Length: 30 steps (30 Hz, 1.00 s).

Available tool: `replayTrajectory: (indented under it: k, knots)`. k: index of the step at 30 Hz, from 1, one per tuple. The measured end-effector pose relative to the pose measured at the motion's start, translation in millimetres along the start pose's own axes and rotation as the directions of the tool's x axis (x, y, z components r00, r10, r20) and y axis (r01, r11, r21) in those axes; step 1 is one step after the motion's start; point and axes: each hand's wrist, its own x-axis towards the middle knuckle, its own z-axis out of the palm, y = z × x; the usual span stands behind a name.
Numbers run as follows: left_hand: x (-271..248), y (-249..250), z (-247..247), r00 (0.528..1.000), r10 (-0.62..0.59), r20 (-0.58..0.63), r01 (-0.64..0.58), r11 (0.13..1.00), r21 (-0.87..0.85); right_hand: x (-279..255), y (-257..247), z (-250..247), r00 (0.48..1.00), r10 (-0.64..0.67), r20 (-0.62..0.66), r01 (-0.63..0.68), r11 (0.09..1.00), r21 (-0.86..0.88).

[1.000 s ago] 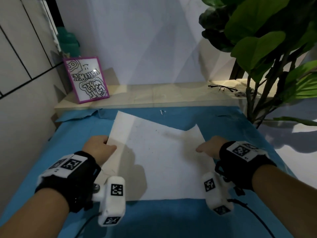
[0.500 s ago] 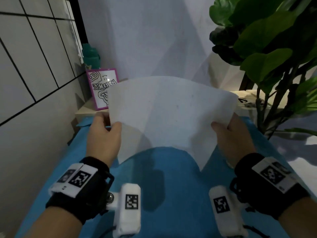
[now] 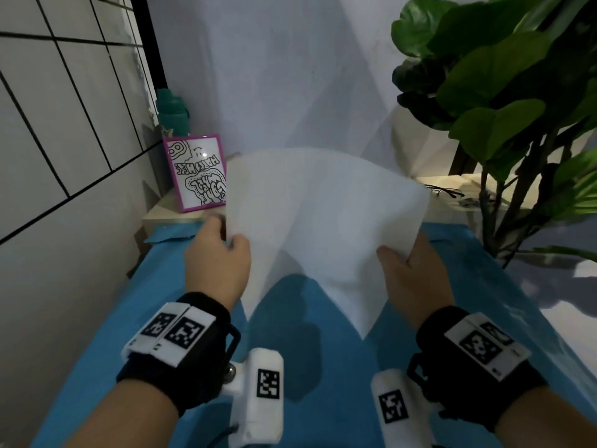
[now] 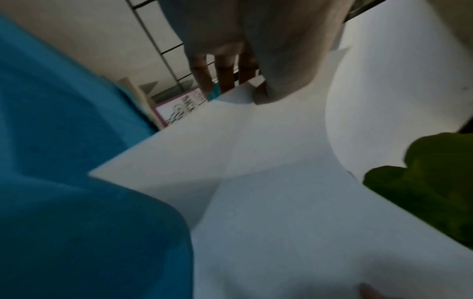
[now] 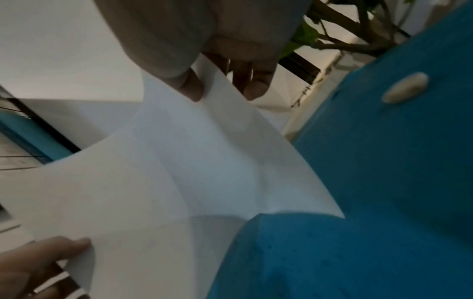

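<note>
A large white sheet of paper [image 3: 326, 221] hangs in the air above the blue table cover [image 3: 310, 367], bowed and creased down the middle. My left hand [image 3: 219, 257] pinches its left edge, thumb in front and fingers behind. My right hand [image 3: 410, 273] pinches its right edge the same way. The left wrist view shows the paper [image 4: 268, 212] under my thumb, with the fingers [image 4: 225, 78] behind it. In the right wrist view the paper [image 5: 179, 172] is held between thumb and fingers [image 5: 256, 85], and my left hand [image 5: 38, 261] shows at the lower left.
A pink-framed drawing [image 3: 197, 173] leans at the back left on a pale ledge [image 3: 168, 215], with a green bottle [image 3: 171, 111] behind it. Glasses [image 3: 442, 190] lie on the ledge at the right. A leafy plant [image 3: 500, 108] stands at the right. A tiled wall [image 3: 64, 124] runs along the left.
Both hands took the paper by its side edges and lifted it off the blue cover. Since half a second ago it has bowed more and tilted slightly.
</note>
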Motion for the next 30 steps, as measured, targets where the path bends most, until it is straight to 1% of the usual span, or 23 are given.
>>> replayTrajectory:
  k: [2, 3, 5, 6, 7, 9, 11, 14, 16, 17, 18, 19, 20, 21, 22, 23, 24, 25, 26, 27, 28, 29, 30]
  knots:
    - [-1, -2, 1, 0.996, -0.026, 0.088, 0.021, 0.998, 0.055, -2, 1, -2, 0.999, 0.021, 0.042, -0.019, 0.999, -0.035]
    - [-1, -3, 2, 0.996, -0.017, 0.092, 0.011, 0.997, 0.071, 0, 1, -2, 0.999, 0.016, 0.037, -0.014, 0.999, -0.045]
    - [2, -4, 3, 0.999, 0.016, 0.031, -0.018, 0.998, 0.065, 3, 1, -5, 1.000, -0.015, -0.007, 0.014, 0.999, -0.032]
    - [3, -5, 4, 1.000, 0.009, 0.019, -0.010, 0.998, 0.055, 4, 1, -6, 1.000, -0.011, -0.018, 0.011, 1.000, -0.021]
    - [2, -6, 4, 0.999, -0.014, 0.032, 0.012, 0.998, 0.058, 4, 4, -6, 1.000, 0.010, -0.007, -0.010, 1.000, -0.023]
    - [-1, -11, 5, 0.994, -0.052, 0.095, 0.041, 0.992, 0.118, 1, 8, -6, 0.996, 0.056, 0.062, -0.050, 0.994, -0.093]
    - [1, -17, 8, 0.993, -0.064, 0.096, 0.051, 0.989, 0.137, 2, 12, -6, 0.996, 0.045, 0.081, -0.034, 0.990, -0.136]
    - [5, -27, 8, 0.981, -0.162, 0.107, 0.148, 0.980, 0.132, 3, 8, -8, 0.992, 0.061, 0.111, -0.047, 0.991, -0.124]
    - [9, -25, 8, 0.978, -0.203, 0.041, 0.197, 0.974, 0.109, 3, 2, -7, 0.991, 0.033, 0.132, -0.019, 0.994, -0.106]
    - [9, -18, 6, 0.984, -0.174, -0.036, 0.177, 0.977, 0.115, 4, -3, -7, 0.992, 0.006, 0.123, 0.004, 0.996, -0.084]
    - [7, -5, 4, 0.989, -0.090, -0.121, 0.104, 0.988, 0.117, 6, -10, -6, 0.994, -0.024, 0.104, 0.030, 0.998, -0.057]
    - [3, 13, 2, 0.981, 0.045, -0.187, -0.026, 0.994, 0.104, 8, -18, -6, 0.994, -0.060, 0.095, 0.063, 0.998, -0.023]
    - [-3, 34, 2, 0.954, 0.206, -0.215, -0.196, 0.978, 0.069, 10, -26, -6, 0.990, -0.095, 0.099, 0.095, 0.995, 0.014]
    - [-11, 54, 4, 0.899, 0.388, -0.203, -0.390, 0.920, 0.034, 10, -36, -5, 0.984, -0.126, 0.122, 0.120, 0.991, 0.058]
    - [-21, 75, 8, 0.810, 0.565, -0.157, -0.573, 0.820, -0.009, 9, -45, -5, 0.975, -0.152, 0.162, 0.134, 0.984, 0.115]
    - [-31, 91, 15, 0.708, 0.700, -0.093, -0.706, 0.705, -0.068, 7, -52, -4, 0.962, -0.167, 0.218, 0.127, 0.975, 0.184]
    - [-38, 99, 22, 0.610, 0.792, -0.022, -0.787, 0.603, -0.133, 4, -59, -4, 0.944, -0.186, 0.272, 0.114, 0.958, 0.263]
    - [-39, 99, 30, 0.545, 0.837, 0.038, -0.822, 0.543, -0.172, 3, -64, -6, 0.926, -0.200, 0.320, 0.093, 0.943, 0.319]
    - [-34, 88, 39, 0.544, 0.835, 0.082, -0.819, 0.550, -0.163, 2, -67, -10, 0.914, -0.194, 0.357, 0.056, 0.930, 0.363]
    - [-27, 69, 46, 0.619, 0.774, 0.133, -0.770, 0.631, -0.093, 2, -68, -13, 0.909, -0.171, 0.379, 0.011, 0.922, 0.387]
    - [-17, 43, 53, 0.757, 0.627, 0.185, -0.641, 0.767, 0.028, 2, -68, -18, 0.913, -0.141, 0.383, -0.022, 0.920, 0.392]
    - [-8, 19, 57, 0.902, 0.369, 0.226, -0.407, 0.899, 0.160, 4, -68, -24, 0.923, -0.111, 0.370, -0.037, 0.927, 0.373]
    - [0, 0, 56, 0.972, 0.063, 0.228, -0.124, 0.957, 0.262, 6, -68, -29, 0.933, -0.085, 0.349, -0.046, 0.935, 0.351]
